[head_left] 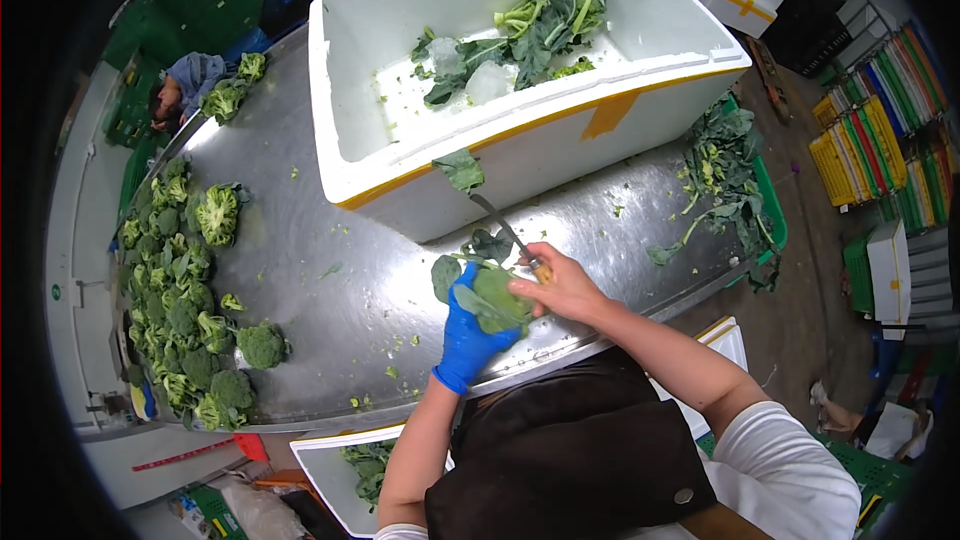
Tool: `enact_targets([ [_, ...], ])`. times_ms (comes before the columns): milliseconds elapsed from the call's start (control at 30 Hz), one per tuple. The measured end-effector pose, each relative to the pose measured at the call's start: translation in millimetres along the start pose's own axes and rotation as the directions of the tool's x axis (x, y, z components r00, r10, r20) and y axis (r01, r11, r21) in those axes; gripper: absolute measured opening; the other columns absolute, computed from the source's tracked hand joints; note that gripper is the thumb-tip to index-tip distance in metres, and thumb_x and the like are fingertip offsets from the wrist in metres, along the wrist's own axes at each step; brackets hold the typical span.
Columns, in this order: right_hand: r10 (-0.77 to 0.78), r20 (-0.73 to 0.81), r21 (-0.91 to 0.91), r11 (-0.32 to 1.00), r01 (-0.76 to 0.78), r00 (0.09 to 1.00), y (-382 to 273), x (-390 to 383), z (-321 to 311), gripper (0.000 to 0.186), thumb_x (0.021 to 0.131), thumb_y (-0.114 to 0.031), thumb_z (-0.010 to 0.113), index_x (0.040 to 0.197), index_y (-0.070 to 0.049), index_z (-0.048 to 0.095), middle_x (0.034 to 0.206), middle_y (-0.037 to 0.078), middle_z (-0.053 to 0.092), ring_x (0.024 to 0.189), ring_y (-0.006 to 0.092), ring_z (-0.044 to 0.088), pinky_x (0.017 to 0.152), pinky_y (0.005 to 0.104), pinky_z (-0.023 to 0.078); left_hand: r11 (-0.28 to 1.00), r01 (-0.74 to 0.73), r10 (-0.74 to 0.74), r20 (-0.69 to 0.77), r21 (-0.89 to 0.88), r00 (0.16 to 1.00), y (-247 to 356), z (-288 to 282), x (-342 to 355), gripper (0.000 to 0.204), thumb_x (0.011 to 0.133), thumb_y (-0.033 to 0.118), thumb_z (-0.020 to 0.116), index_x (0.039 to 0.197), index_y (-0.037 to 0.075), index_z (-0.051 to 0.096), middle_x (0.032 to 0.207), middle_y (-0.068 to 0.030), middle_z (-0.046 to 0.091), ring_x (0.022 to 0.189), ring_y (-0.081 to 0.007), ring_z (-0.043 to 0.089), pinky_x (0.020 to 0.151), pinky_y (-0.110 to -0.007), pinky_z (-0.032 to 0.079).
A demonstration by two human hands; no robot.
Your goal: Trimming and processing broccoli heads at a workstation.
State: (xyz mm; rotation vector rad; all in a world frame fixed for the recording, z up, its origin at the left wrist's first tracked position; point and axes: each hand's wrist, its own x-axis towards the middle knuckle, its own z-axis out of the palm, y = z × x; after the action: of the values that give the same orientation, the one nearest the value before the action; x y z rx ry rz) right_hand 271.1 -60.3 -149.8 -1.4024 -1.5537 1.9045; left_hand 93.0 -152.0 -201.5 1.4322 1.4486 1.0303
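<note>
In a blue glove, my left hand (468, 338) is closed around a leafy broccoli head (497, 300) just above the near edge of the metal table. My bare right hand (562, 285) grips the wooden handle of a knife (507, 227) with a slim, curved blade pointing up and away to the left. The right thumb and fingers come up against the broccoli's right side. Green leaves hide most of the head. A dark leaf (488, 244) shows just beyond it, and another leaf (460, 170) is against the box front near the blade tip.
A white foam box (530, 155) with leaves and ice stands on the metal table (300, 270). Broccoli heads (180, 315) are piled at the left. Trimmed leaves fill a green crate (770, 205) at the right. Another foam box (325, 460) sits below the near edge. A person (185, 80) is at far left.
</note>
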Motion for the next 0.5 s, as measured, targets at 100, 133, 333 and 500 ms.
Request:
enact_targets([
  [100, -0.588, -0.223, -0.532, 0.742, 0.409, 0.777, 19.6, -17.0, -18.4, 0.038, 0.085, -0.020, 0.066, 0.114, -0.004, 0.047, 0.076, 0.009, 0.058, 0.067, 0.0200, 0.062, 0.065, 0.0328, 0.049, 0.783, 0.197, -0.290, -0.066, -0.590, 0.955, 7.3, -5.6, -2.0, 0.084, 0.066, 0.001, 0.073, 0.140, 0.002, 0.033, 0.129, -0.0112, 0.049, 0.117, -0.0256, 0.052, 0.099, -0.036, 0.044],
  [133, -0.588, -0.221, -0.530, 0.742, 0.411, 0.778, 16.9, -26.7, -20.0, 0.038, 0.085, -0.020, 0.066, 0.114, -0.004, 0.047, 0.076, 0.009, 0.058, 0.067, 0.0200, 0.062, 0.065, 0.0328, 0.049, 0.784, 0.198, -0.292, -0.068, -0.589, 0.954, 5.3, -10.3, -6.1, 0.084, 0.066, 0.001, 0.073, 0.140, 0.002, 0.033, 0.129, -0.0112, 0.049, 0.117, -0.0256, 0.052, 0.099, -0.036, 0.044],
  [333, -0.459, -0.208, -0.236, 0.880, 0.411, 0.864, 6.8, -58.5, -7.5, 0.032, 0.087, -0.016, 0.056, 0.117, -0.006, 0.048, 0.068, 0.012, 0.056, 0.061, 0.0261, 0.058, 0.060, 0.0370, 0.045, 0.144, 0.100, -0.530, 0.009, -0.984, 0.848, 10.9, -35.6, -26.0, 0.065, 0.075, 0.005, 0.058, 0.137, 0.001, 0.039, 0.130, -0.0162, 0.052, 0.117, -0.0313, 0.054, 0.103, -0.042, 0.044],
  [500, -0.467, 0.004, -0.275, 0.850, 0.450, 0.884, -29.1, -63.3, 5.7, 0.034, 0.085, -0.011, 0.059, 0.116, -0.004, 0.047, 0.065, 0.009, 0.054, 0.059, 0.0255, 0.056, 0.061, 0.0364, 0.045, 0.188, 0.114, -0.564, -0.012, -0.975, 0.826, 24.3, -42.7, -35.9, 0.060, 0.078, 0.014, 0.058, 0.134, 0.000, 0.042, 0.131, -0.0180, 0.051, 0.119, -0.0337, 0.053, 0.103, -0.048, 0.042],
])
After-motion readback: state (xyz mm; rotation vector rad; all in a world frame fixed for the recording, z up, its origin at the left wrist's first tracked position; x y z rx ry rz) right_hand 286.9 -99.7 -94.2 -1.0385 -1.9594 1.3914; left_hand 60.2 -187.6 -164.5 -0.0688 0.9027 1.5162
